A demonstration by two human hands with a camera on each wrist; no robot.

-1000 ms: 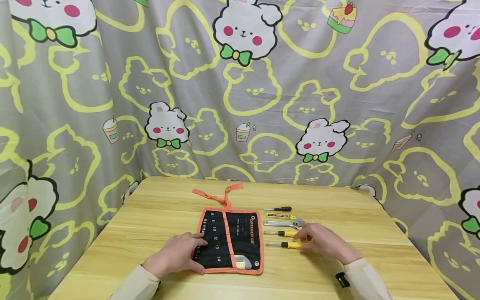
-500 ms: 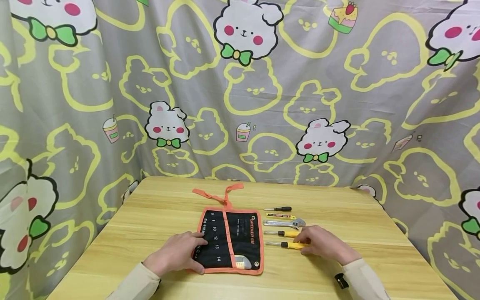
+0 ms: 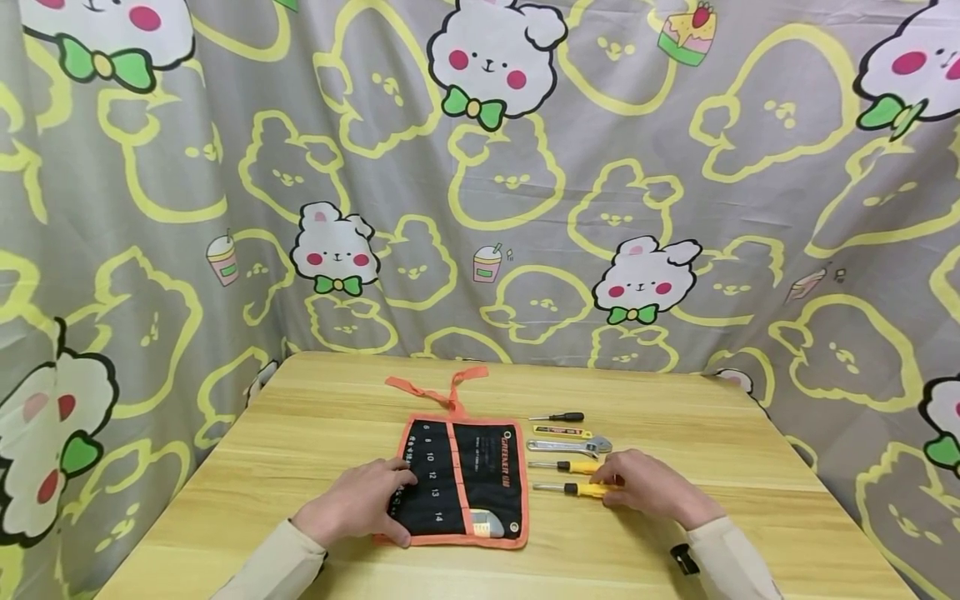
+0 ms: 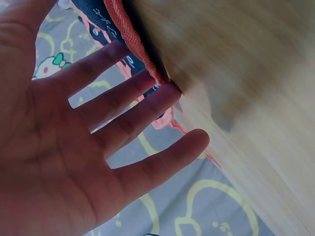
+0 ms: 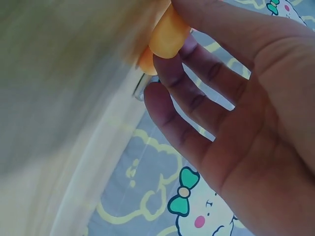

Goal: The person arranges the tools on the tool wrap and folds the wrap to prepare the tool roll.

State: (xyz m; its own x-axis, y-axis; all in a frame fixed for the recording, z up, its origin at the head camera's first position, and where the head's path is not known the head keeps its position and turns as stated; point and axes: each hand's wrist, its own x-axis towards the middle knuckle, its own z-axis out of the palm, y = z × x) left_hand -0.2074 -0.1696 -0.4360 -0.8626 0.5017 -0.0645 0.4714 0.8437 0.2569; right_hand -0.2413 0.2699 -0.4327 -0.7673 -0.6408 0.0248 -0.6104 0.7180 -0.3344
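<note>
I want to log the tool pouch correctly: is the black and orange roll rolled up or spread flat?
Spread flat. The tool roll lies unrolled on the table, its numbered pockets showing; the left hand rests on it.

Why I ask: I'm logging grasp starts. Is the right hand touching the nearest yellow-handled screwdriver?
Touching. In the right wrist view the right hand has thumb and fingertips against the yellow-handled screwdriver; the head view shows the fingers over its handle end.

The right hand covers the handle ends of two yellow screwdrivers. The left hand hides the tool roll's left edge. Both wrist views show the tabletop blurred; sleeves run off the head view's bottom edge.
</note>
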